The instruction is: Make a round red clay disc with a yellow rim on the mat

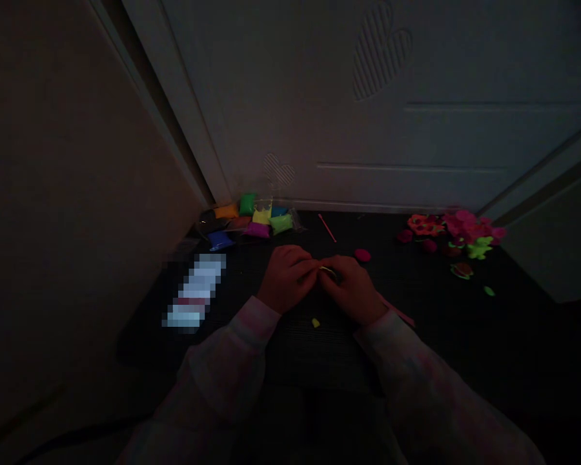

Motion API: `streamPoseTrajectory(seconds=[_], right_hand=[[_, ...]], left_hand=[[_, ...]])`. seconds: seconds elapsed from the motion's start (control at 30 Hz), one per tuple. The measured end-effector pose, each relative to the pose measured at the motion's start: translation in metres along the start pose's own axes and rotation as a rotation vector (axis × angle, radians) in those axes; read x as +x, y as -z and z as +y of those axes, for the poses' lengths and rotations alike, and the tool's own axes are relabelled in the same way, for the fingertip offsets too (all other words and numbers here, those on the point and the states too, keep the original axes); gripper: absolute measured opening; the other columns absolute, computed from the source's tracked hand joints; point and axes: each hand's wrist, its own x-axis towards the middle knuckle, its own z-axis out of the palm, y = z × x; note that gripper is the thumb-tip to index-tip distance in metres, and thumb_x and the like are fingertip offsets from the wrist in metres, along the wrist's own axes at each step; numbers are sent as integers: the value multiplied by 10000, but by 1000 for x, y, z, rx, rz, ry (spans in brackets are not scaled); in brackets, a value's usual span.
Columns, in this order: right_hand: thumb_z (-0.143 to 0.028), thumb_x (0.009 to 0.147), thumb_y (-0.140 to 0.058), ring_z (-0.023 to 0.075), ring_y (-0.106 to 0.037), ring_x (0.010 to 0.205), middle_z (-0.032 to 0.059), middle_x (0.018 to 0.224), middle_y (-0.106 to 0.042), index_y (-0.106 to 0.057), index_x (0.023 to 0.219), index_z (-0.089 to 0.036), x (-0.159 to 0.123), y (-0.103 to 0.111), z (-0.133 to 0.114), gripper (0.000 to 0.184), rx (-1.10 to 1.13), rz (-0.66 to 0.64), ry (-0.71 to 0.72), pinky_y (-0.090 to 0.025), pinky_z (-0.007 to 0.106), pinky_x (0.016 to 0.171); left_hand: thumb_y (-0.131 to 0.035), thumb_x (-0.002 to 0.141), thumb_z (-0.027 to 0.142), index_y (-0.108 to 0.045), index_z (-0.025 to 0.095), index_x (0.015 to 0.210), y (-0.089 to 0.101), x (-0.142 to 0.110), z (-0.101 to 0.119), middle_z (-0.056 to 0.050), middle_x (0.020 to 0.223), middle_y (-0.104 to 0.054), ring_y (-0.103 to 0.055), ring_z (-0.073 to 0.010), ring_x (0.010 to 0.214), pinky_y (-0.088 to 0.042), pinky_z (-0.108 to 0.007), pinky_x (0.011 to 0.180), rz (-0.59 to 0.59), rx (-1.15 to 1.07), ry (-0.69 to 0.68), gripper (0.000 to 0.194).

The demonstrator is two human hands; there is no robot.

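Observation:
The scene is very dark. My left hand (286,279) and my right hand (352,288) meet over a dark mat (271,349), fingers curled and pinched together round a small yellow-green bit of clay (327,269) held between them. A thin pink stick (397,312) pokes out from under my right hand, seemingly held in it. A small yellow clay piece (315,322) lies on the mat just below the hands. A flat pink clay disc (362,255) lies just beyond my right hand.
Several small bags of coloured clay (252,221) lie at the back left by a white door (368,97). Another pink stick (327,228) lies behind. Pink, red and green clay flowers (458,236) sit at the right. A blurred white item (196,292) lies at left.

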Motion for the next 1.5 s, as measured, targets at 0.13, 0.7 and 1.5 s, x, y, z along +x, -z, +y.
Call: streamPoseTrajectory(seconds=[0.13, 0.7, 1.5], right_hand=[[-179, 735, -502, 160, -555, 705, 23, 737, -619, -580, 802, -173, 0, 1, 0, 102, -16, -11, 1, -394, 308, 681], [-190, 739, -504, 158, -563, 717, 17, 747, -627, -577, 808, -189, 0, 1, 0, 101, -29, -15, 9, -395, 315, 696], [-199, 751, -515, 153, -562, 727, 17, 761, -628, -580, 811, -193, 0, 5, -1, 89, 82, 25, -3, -414, 305, 683]], left_hand=[[-566, 730, 177, -611, 162, 766, 0, 0, 1, -28, 743, -608, -528, -152, 780, -434, -311, 714, -4, -20, 23, 60], [-551, 759, 193, -609, 167, 778, -1, 0, -1, -28, 757, -634, -544, -151, 790, -459, -314, 728, -1, -79, 10, 67], [-593, 722, 191, -597, 160, 790, 2, 1, 0, -33, 768, -645, -573, -138, 772, -474, -294, 706, 73, -63, 70, 75]])
